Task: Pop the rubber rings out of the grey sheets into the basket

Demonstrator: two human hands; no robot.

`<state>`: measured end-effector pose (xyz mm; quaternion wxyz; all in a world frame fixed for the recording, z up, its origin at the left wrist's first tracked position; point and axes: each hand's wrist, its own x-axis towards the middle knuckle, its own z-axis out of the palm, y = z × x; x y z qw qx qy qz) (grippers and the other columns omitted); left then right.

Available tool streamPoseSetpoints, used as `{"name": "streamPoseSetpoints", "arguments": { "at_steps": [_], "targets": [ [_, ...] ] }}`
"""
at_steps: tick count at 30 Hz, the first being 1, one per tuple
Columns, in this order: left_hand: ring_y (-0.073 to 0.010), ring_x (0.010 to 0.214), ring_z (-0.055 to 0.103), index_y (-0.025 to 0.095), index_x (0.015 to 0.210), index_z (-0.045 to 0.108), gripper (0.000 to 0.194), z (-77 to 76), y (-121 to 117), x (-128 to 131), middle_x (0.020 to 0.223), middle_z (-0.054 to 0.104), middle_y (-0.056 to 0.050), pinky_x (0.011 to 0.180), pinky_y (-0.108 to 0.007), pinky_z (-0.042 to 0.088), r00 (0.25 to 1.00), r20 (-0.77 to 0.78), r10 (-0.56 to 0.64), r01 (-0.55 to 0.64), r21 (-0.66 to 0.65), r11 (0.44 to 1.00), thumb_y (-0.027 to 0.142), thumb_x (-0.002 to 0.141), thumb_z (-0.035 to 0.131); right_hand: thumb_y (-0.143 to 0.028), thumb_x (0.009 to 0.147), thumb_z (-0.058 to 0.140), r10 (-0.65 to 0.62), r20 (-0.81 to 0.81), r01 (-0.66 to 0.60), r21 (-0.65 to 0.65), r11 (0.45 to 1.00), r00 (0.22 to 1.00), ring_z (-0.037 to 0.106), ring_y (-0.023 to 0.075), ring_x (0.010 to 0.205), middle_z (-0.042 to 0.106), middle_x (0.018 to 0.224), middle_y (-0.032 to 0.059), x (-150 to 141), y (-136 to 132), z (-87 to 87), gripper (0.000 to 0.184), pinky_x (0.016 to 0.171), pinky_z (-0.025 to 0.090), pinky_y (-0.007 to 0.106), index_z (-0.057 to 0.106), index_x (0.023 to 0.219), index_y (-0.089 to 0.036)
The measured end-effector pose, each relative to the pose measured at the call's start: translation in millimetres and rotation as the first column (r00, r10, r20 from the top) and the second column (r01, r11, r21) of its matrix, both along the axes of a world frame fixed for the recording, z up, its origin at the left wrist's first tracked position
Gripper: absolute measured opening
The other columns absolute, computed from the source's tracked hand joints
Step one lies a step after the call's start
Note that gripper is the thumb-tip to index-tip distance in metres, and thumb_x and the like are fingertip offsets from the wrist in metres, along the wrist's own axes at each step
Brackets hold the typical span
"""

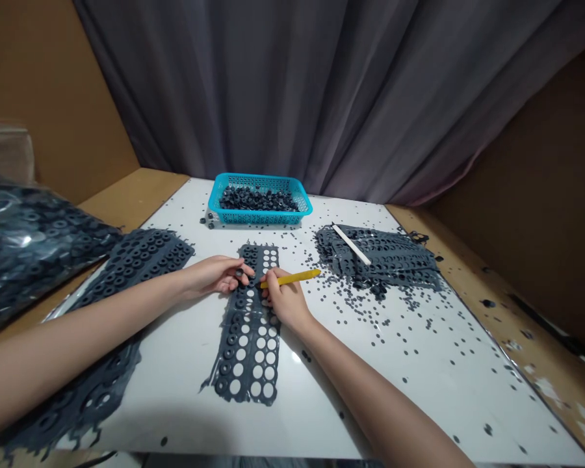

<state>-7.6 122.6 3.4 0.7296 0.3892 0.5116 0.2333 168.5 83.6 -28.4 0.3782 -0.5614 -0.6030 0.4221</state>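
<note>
Ring-studded dark sheet [112, 370] at the near left corner of the white tabletop [175, 377], extending along its left edge. Perforated dark strip [249, 338], mid-tabletop; at its far half, right hand [286, 300] closed round a yellow tool [298, 277], left hand [217, 276] with fingers curled, pinching a small black ring [239, 272]. Stacked dark sheets [394, 260] under a white stick [351, 245], toward the right edge; blue basket [260, 218] of black pieces [258, 199], far edge.

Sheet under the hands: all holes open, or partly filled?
Partly filled: the sheet shows white through its open holes, while dark rings line its left edge.
</note>
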Motion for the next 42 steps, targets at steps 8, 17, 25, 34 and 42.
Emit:
{"name": "streamPoseSetpoints", "arguments": {
  "at_steps": [8, 17, 25, 34, 42],
  "targets": [
    [-0.0142, 0.062, 0.052, 0.015, 0.078, 0.063, 0.014, 4.9, -0.7, 5.3, 0.071, 0.059, -0.003, 0.058, -0.026, 0.041, 0.833, -0.538, -0.128, 0.470, 0.566, 0.677, 0.027, 0.072, 0.061, -0.032, 0.088, 0.036, 0.035, -0.048, -0.038, -0.073, 0.997, 0.998, 0.049, 0.0111, 0.041, 0.051, 0.051, -0.0026, 1.0, 8.5, 1.1, 0.028, 0.039, 0.041, 0.021, 0.056, 0.073, -0.018],
    [-0.0227, 0.082, 0.055, 0.014, 0.081, 0.064, 0.013, 3.6, -5.4, 21.5, 0.082, 0.061, -0.010, 0.075, -0.032, 0.044, 0.372, -0.926, 0.072, 0.921, 0.377, 0.094, 0.016, 0.079, 0.052, -0.033, 0.087, 0.037, 0.025, -0.046, -0.026, -0.030, 0.999, 0.999, 0.049, 0.0120, 0.043, 0.053, 0.051, -0.0028, 2.4, 6.8, -4.7, 0.027, 0.043, 0.041, 0.023, 0.056, 0.072, -0.020],
    [-0.0209, 0.081, 0.051, 0.013, 0.083, 0.058, 0.023, -13.7, -16.3, 12.0, 0.084, 0.059, -0.010, 0.074, -0.032, 0.043, 0.432, -0.885, 0.174, 0.897, 0.442, 0.024, 0.011, 0.087, 0.036, -0.030, 0.087, 0.035, 0.016, 0.008, -0.016, 0.002, 1.000, 1.000, 0.049, 0.0125, 0.046, 0.051, 0.051, -0.0021, 0.2, 6.4, 0.0, 0.026, 0.048, 0.041, 0.024, 0.051, 0.070, -0.020],
    [-0.0172, 0.074, 0.053, 0.016, 0.084, 0.057, 0.022, -14.0, -4.4, 6.6, 0.077, 0.058, -0.003, 0.067, -0.028, 0.039, 0.903, -0.405, 0.144, 0.208, 0.705, 0.678, 0.037, 0.084, 0.048, -0.032, 0.086, 0.038, 0.026, -0.113, -0.036, -0.090, 0.995, 0.993, 0.046, 0.0102, 0.040, 0.049, 0.050, -0.0029, 2.0, 7.7, 0.4, 0.026, 0.037, 0.039, 0.020, 0.052, 0.069, -0.019],
    [-0.0173, 0.074, 0.053, 0.016, 0.082, 0.063, 0.028, 3.1, 9.1, 3.6, 0.080, 0.062, -0.004, 0.066, -0.027, 0.038, 0.907, -0.420, -0.019, 0.309, 0.634, 0.709, 0.040, 0.081, 0.049, -0.041, 0.080, 0.051, -0.087, -0.306, 0.059, -0.099, 0.993, 0.948, 0.047, 0.0084, 0.038, 0.053, 0.054, -0.0057, 1.3, 10.3, -1.0, 0.024, 0.037, 0.042, 0.020, 0.045, 0.070, -0.020]
  ]
}}
